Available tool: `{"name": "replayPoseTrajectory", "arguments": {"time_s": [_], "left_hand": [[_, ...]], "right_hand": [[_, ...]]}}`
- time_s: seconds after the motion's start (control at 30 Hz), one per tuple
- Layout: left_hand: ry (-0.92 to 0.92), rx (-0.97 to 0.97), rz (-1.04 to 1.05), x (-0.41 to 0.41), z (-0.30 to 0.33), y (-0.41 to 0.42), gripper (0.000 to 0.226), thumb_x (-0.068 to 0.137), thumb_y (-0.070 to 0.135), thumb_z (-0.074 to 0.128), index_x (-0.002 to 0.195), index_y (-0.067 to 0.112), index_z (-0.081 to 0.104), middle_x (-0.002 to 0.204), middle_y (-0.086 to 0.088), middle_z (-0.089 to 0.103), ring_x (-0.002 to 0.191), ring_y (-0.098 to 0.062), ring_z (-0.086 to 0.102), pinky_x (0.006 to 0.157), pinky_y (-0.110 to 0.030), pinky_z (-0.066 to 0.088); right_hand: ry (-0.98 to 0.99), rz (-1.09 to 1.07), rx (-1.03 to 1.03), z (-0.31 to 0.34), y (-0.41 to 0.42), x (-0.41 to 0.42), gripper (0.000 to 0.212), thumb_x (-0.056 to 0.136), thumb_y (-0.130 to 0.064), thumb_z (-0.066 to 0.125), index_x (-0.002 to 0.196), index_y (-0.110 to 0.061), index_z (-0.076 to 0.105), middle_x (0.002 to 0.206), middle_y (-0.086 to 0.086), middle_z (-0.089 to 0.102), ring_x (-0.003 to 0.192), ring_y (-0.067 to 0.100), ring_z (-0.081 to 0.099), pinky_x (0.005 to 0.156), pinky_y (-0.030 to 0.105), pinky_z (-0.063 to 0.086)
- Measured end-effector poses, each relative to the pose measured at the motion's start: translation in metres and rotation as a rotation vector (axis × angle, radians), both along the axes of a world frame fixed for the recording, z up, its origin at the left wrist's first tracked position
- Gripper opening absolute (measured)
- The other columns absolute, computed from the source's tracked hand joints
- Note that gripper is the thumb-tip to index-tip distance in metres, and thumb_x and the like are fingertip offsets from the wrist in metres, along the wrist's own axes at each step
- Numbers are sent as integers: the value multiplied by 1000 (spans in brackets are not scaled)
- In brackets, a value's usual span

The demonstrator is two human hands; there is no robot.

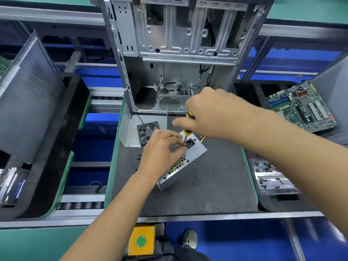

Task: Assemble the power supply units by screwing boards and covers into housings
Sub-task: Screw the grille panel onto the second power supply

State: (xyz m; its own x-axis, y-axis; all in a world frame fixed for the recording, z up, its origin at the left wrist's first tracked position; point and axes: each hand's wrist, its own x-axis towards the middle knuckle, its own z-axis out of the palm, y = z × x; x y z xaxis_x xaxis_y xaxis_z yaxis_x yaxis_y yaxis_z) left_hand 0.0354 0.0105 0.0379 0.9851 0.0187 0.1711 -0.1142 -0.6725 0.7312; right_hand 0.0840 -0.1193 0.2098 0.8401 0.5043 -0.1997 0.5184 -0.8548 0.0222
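An open computer case (180,53) stands upright at the far edge of the dark worktop (216,185), its bare metal interior facing the person. To the left lies a grey side panel (28,95) on a black tray; to the right, a green motherboard (301,108) and a clear blister pack of small parts (273,176). Near the middle of the worktop the power supply unit (184,166) rests tilted, its perforated face upward, with a black fan (147,132) in a bent metal cover just behind it. The right hand (212,117) grips a yellow-and-black screwdriver (188,125), whose shaft points down at the unit beside its power socket. The left hand (162,149) covers the unit's upper end, fingers curled round several small dark screws (174,147), hiding the screwdriver's tip. Loose screws (139,157) dot the worktop nearby.
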Motion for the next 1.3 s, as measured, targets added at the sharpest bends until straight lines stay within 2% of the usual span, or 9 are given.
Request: {"name": "replayPoseTrajectory", "arguments": {"time_s": [0.17, 0.4, 0.5, 0.6, 0.67, 0.8, 1.0, 1.13, 1.3], "left_hand": [[-3, -11, 9, 2, -1, 0, 13, 83, 30, 80, 82, 17, 78, 102, 19, 70, 99, -9, 44, 84, -37, 48], [10, -146, 38, -2, 9, -4, 37, 70, 45, 85, 103, 43, 69, 98, 28, 62, 102, 2, 44, 89, -18, 42], [-123, -408, 96, 2, 33, -9, 49, 62, 46, 83, 101, 58, 56, 99, 30, 62, 96, 2, 54, 79, -11, 41], [-211, -464, 59, 6, 46, -12, 30, 70, 32, 80, 89, 42, 60, 83, 27, 64, 77, -1, 59, 69, -13, 42], [-187, -468, 30, 5, 45, -10, 20, 78, 19, 80, 85, 27, 64, 75, 23, 63, 70, 0, 58, 67, -10, 40], [-145, -505, -14, 1, 42, -3, 16, 82, 31, 71, 98, 32, 69, 83, 25, 68, 79, 3, 64, 71, -11, 44], [-43, -668, 10, 10, 41, -10, 27, 70, 19, 86, 92, 18, 71, 81, -7, 66, 70, -20, 54, 67, -28, 45], [-26, -726, -41, 10, 39, -8, 34, 79, 10, 78, 103, 30, 63, 72, 15, 65, 67, -4, 57, 68, -14, 46], [0, -675, -76, 7, 39, -9, 14, 78, 19, 73, 84, 24, 61, 63, 17, 55, 60, -4, 46, 60, -16, 39]], "right_hand": [[159, 191, 52, 9, 10, 8, 20, 96, -27, 60, 106, -23, 43, 103, -2, 43, 91, 29, 54, 78, 44, 48], [-127, 135, -316, 12, 18, -3, 29, 103, -51, 39, 119, -33, 55, 71, 0, 22, 81, 30, 47, 58, 35, 31], [43, 11, -177, 16, 13, 1, 24, 98, -43, 43, 101, -20, 36, 73, -1, 31, 70, 28, 46, 55, 34, 33], [138, 29, -133, 15, 11, 7, 22, 94, -31, 51, 104, -15, 40, 77, 1, 41, 63, 21, 51, 52, 33, 38], [133, 31, -131, 18, 8, 8, 34, 95, -47, 54, 103, -16, 44, 78, 1, 39, 65, 21, 45, 59, 36, 42], [123, 130, -76, 22, 3, 10, 39, 87, -45, 68, 118, -27, 52, 96, -1, 41, 99, 31, 53, 78, 38, 44], [-154, 85, -156, 11, 7, 3, 28, 98, -36, 54, 84, -15, 42, 71, 2, 25, 66, 26, 38, 64, 36, 37], [-17, 180, -75, 19, 5, 4, 29, 93, -30, 62, 117, -22, 48, 98, 2, 37, 92, 30, 45, 71, 41, 43], [-20, 204, -183, 15, 6, -2, 17, 91, -13, 53, 97, -19, 38, 77, 0, 30, 70, 27, 39, 66, 38, 43]]}}
